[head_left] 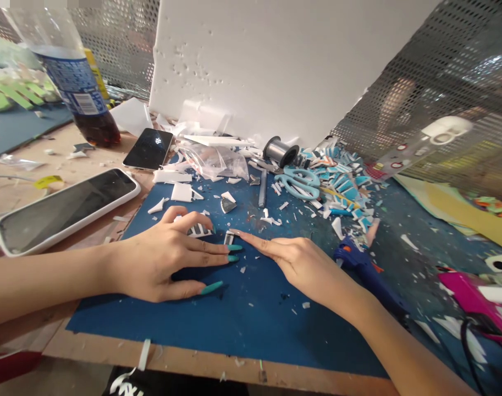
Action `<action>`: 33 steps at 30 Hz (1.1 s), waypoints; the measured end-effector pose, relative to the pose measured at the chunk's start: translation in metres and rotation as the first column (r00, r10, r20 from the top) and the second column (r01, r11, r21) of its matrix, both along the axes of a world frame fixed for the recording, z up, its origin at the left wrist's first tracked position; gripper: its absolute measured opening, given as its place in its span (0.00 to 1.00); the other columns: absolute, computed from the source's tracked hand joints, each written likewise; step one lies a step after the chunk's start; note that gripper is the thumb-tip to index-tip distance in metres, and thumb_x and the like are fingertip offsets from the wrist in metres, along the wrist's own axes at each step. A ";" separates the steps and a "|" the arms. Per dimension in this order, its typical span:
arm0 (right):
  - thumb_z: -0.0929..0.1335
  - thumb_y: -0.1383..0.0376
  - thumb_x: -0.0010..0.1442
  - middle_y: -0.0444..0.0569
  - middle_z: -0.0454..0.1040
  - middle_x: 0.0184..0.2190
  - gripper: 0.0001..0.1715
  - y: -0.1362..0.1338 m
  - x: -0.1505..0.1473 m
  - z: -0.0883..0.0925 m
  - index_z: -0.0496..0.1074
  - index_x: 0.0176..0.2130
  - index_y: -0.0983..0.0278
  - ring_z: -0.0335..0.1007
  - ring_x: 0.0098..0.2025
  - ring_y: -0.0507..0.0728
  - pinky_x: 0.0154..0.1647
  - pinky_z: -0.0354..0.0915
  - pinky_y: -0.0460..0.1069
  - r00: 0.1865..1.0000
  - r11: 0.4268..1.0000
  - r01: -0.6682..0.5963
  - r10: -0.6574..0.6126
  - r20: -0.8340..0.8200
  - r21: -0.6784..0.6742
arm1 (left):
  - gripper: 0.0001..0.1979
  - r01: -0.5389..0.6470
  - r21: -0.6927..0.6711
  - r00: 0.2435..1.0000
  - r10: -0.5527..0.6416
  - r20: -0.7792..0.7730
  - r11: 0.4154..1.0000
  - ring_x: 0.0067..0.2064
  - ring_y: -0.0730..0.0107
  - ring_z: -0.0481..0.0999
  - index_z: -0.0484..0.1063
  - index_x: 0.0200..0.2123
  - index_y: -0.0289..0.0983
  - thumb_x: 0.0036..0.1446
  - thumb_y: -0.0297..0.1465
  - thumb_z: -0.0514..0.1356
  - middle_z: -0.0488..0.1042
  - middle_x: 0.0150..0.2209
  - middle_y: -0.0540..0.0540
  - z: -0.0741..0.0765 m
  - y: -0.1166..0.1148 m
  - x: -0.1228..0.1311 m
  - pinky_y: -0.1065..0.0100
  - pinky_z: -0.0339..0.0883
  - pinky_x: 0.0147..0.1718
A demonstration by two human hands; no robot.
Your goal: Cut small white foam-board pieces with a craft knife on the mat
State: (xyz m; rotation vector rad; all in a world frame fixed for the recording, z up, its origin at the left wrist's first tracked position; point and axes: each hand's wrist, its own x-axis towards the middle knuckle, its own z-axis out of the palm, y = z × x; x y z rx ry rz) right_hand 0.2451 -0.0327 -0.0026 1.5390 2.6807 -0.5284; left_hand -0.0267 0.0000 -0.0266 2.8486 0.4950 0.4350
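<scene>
My left hand (168,258) lies on a blue mat (251,319), fingers stretched out flat, with long teal nails. Its index finger rests by a small striped scrap (199,231). My right hand (300,261) reaches in from the right, its index finger extended and its tip touching a tiny shiny mirror-like piece (229,237) on the mat. The other fingers of that hand are curled under. Neither hand grips anything. A second mirror shard (227,205) lies just beyond the fingertips.
White foam bits litter the mat. A large white foam board (267,60) stands behind. Light-blue scissors (302,182), a wire spool (280,151), a blue glue gun (364,264), a pink glue gun (473,297), two phones (65,209) (148,148) and a cola bottle (75,82) surround it.
</scene>
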 end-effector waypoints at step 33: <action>0.57 0.79 0.57 0.42 0.76 0.27 0.41 -0.001 -0.002 -0.005 0.54 0.62 0.47 0.70 0.26 0.51 0.26 0.62 0.44 0.995 0.989 -0.051 0.038 0.097 0.136 | 0.25 -0.038 -0.001 0.999 0.038 -0.037 0.999 0.56 0.44 0.58 0.65 0.57 0.44 0.54 0.39 0.57 0.70 0.55 0.49 0.002 -0.001 0.002 0.48 0.45 0.52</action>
